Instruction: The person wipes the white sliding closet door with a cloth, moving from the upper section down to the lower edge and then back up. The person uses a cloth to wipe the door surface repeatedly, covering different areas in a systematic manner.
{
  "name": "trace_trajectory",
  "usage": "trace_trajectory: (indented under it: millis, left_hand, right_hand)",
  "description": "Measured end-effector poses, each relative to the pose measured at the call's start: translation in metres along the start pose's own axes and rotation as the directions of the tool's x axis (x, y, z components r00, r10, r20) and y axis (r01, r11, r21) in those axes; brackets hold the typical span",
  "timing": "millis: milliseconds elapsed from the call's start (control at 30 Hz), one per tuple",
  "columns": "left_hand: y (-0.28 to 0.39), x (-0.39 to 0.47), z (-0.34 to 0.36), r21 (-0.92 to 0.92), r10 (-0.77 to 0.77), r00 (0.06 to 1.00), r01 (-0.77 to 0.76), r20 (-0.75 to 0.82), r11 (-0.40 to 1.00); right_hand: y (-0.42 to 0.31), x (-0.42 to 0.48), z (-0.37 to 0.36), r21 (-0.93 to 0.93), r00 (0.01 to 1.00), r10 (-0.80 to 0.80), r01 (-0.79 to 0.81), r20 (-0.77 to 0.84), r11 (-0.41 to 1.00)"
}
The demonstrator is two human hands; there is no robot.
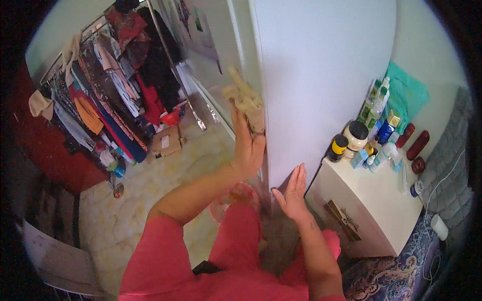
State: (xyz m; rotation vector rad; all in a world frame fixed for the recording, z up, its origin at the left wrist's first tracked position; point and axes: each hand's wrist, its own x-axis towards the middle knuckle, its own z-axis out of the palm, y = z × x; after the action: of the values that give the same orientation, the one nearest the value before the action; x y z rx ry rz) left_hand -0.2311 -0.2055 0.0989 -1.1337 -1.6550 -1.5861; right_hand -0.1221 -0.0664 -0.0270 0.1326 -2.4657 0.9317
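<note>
A pale yellow cloth (pixel 246 101) is in my raised left hand (pixel 248 141), held against a mirrored panel (pixel 209 64). The panel looks like a wardrobe door, and clothes are reflected in its upper part. Lower down and to the right, my right hand (pixel 295 197) lies flat on a tall white panel (pixel 324 82) near its lower end. Its thumb is spread towards the panel's left edge, and it holds nothing. Between the two hands runs the upright edge where the mirrored and white surfaces meet.
Clothes (pixel 113 82) hang on a metal rack at the left, with a cardboard box (pixel 166 141) under it. A reddish basin (pixel 218 207) stands on the floor by my leg. Several bottles and jars (pixel 356 135) crowd a white bedside cabinet (pixel 384 210) at the right.
</note>
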Motion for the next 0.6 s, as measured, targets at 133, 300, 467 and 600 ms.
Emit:
trace_trajectory:
  millis: [133, 300, 467, 600]
  left_hand:
    - [0.035, 0.051, 0.009, 0.127, 0.306, 0.951, -0.299, -0.038, 0.946]
    - [0.052, 0.056, 0.001, 0.503, 0.426, 0.889, -0.449, 0.167, 0.739]
    - [0.042, 0.039, 0.005, 0.469, 0.377, 0.916, -0.395, 0.136, 0.790]
    - [0.027, -0.002, 0.013, 0.493, 0.205, 0.968, -0.250, 0.144, 0.833]
  right_hand:
    - [0.003, 0.000, 0.001, 0.003, 1.000, -0.002, 0.002, -0.008, 1.000]
    - [0.004, -0.001, -0.001, 0.030, 1.000, -0.018, 0.018, 0.001, 0.999]
    - [0.004, -0.002, -0.003, 0.051, 0.999, -0.022, 0.020, 0.040, 0.999]
    - [0.005, -0.001, 0.000, 0.031, 1.000, -0.025, 0.025, -0.013, 0.999]
